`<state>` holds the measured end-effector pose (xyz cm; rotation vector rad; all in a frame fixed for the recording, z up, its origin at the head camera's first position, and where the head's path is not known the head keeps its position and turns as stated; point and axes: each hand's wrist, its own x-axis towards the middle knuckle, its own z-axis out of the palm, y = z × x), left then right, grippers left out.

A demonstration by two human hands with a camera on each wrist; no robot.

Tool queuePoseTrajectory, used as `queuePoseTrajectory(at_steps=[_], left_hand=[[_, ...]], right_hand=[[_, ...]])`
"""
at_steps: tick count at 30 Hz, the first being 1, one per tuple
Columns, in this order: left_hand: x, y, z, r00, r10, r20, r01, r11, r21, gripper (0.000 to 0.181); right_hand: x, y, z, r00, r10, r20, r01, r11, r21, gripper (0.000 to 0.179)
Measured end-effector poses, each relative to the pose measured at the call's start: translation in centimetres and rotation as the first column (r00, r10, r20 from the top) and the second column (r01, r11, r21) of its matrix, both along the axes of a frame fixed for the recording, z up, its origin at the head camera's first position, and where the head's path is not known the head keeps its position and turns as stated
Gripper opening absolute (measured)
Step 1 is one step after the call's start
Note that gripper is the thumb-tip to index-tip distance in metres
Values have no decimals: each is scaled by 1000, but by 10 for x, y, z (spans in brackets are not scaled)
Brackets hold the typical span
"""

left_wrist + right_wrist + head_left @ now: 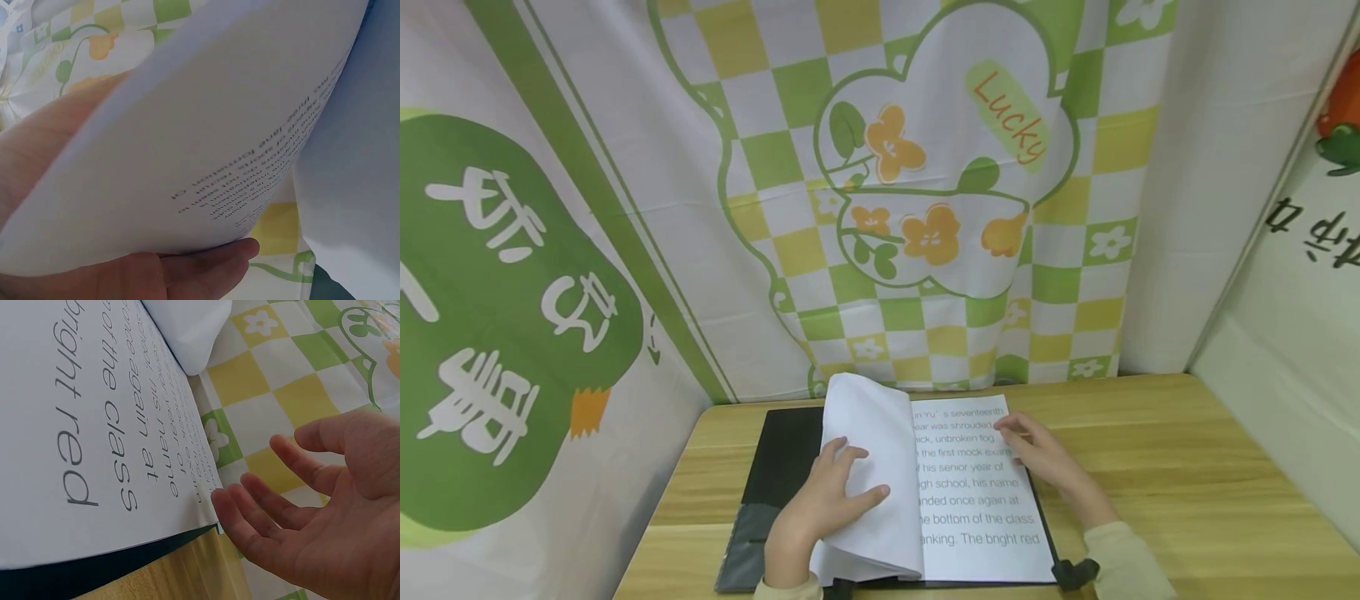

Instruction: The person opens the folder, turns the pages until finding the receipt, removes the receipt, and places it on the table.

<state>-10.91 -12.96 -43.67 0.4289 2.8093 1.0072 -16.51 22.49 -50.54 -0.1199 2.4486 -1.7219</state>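
A book-like black folder (pixel 786 450) lies spread on the table, holding white printed sheets. One turned sheet (pixel 880 483) bulges up over its left side, blank face showing in the head view. My left hand (pixel 827 500) rests against this sheet with loosely spread fingers; in the left wrist view the curved sheet (pixel 187 125) shows print and partly hides the hand (pixel 119 278). The printed right page (pixel 973 500) lies flat. Relaxed fingers of my right hand (pixel 1045 454) are at its upper right edge; the right wrist view shows that hand (pixel 312 512) holding nothing.
The wooden table (pixel 1172 467) extends to the right of the folder and a little to its left. Behind it hangs a checkered green and yellow cloth (pixel 940 317). Printed white cloth (pixel 572 317) walls in the left side. Dark wrist straps (pixel 1075 573) sit near the sleeves.
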Motion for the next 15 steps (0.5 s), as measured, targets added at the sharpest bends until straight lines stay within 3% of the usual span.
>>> queuePoseTrajectory(at_steps=[7,15], left_hand=[[-1,-3,0,999,30,35,-30,1000,6,64],[-5,-9,-7,997,60,56,-58,997,-44,64]], right_hand=[[-1,0,-2,1000,-12,3,12,1000,11,35],[-2,1,-6,1000,-20,24,19,999,51,37]])
